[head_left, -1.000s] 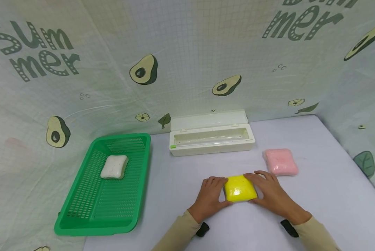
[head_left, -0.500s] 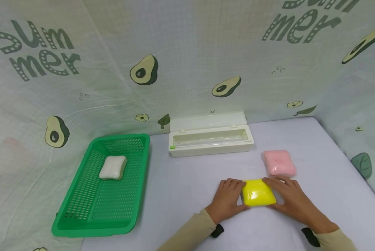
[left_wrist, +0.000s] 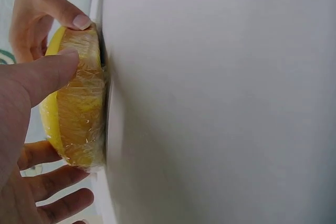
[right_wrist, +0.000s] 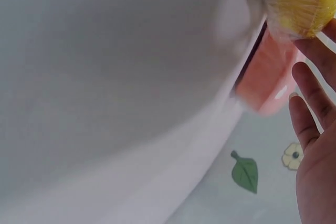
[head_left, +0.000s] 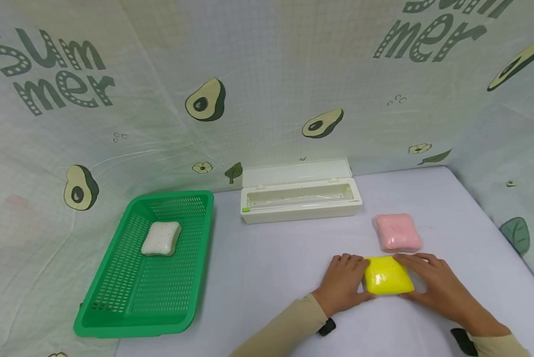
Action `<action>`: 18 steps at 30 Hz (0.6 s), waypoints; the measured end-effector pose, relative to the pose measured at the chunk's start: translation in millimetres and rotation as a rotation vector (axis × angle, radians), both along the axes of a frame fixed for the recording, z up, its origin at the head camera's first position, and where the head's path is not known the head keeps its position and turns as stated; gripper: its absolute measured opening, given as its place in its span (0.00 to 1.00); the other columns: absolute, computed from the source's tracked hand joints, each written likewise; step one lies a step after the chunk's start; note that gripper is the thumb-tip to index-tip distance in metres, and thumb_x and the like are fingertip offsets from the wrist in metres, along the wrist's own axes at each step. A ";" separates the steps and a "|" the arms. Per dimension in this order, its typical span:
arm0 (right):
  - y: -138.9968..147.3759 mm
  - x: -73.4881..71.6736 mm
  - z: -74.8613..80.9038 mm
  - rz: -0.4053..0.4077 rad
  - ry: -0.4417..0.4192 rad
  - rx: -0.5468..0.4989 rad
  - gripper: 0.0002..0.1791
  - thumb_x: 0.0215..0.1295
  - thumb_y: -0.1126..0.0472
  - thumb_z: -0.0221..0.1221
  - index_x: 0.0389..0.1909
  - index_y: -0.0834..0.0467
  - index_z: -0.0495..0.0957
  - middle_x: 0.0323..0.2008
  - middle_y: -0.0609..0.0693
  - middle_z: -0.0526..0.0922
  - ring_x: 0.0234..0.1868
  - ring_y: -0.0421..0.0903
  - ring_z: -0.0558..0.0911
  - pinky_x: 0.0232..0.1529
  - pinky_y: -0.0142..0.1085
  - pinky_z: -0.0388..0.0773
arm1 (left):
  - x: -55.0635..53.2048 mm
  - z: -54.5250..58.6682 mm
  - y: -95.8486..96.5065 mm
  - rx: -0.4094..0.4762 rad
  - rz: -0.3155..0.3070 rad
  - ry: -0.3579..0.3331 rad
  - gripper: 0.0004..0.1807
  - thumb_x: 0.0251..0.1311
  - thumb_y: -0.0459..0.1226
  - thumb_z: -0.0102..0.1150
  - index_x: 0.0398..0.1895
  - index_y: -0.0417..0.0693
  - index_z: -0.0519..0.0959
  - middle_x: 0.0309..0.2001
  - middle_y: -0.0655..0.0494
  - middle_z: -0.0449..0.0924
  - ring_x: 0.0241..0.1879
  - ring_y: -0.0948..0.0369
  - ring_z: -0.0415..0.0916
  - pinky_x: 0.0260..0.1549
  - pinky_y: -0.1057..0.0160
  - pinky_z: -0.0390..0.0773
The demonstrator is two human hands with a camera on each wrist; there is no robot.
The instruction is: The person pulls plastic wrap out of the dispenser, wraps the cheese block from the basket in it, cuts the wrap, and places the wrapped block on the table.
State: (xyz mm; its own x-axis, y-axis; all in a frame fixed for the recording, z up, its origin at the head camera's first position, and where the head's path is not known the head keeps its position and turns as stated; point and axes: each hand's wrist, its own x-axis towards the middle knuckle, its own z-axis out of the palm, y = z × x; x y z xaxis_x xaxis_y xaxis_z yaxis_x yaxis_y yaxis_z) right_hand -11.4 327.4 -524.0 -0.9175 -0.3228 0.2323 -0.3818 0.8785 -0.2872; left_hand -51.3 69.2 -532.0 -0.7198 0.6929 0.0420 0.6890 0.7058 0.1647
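On the right side of the table, both hands hold a glossy yellow cushion-shaped block (head_left: 388, 275) wrapped in clear film. My left hand (head_left: 345, 282) grips its left side, thumb at the near corner and fingers at the far one. The right hand (head_left: 445, 287) spans the opposite side in the same way. Wrinkled film shows along the block's side wall in the left wrist view, with the left thumb (left_wrist: 52, 72) against it. Just behind the yellow block lies a similar pink block (head_left: 398, 232), its side also visible in the right wrist view.
A green plastic basket (head_left: 200, 277) stands at the left, holding a white block (head_left: 162, 238) of like shape. At the back, against the printed curtain (head_left: 267, 74), is a white film dispenser box (head_left: 300, 214) with its lid raised. White cloth covers the table (head_left: 249, 277).
Both hands have moved to the right along the table with the yellow block between them, bringing it in front of the pink block. Basket, white block and dispenser stay in place.
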 end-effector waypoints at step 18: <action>39.1 6.8 -3.1 -0.092 -0.089 0.019 0.55 0.29 0.56 0.89 0.65 0.62 0.76 0.59 0.65 0.83 0.55 0.67 0.74 0.51 0.69 0.70 | -2.4 -2.8 43.2 -0.066 -0.057 0.104 0.44 0.64 0.71 0.59 0.77 0.60 0.70 0.65 0.64 0.70 0.58 0.67 0.66 0.55 0.70 0.63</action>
State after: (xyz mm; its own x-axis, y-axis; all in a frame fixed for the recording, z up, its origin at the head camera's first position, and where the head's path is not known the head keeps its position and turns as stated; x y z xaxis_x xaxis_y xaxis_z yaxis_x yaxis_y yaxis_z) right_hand -4.5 366.6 -527.0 -0.9601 -0.2400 0.1433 -0.2732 0.9142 -0.2992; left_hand -53.8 112.4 -534.8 -0.6735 0.7361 0.0676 0.7390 0.6722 0.0444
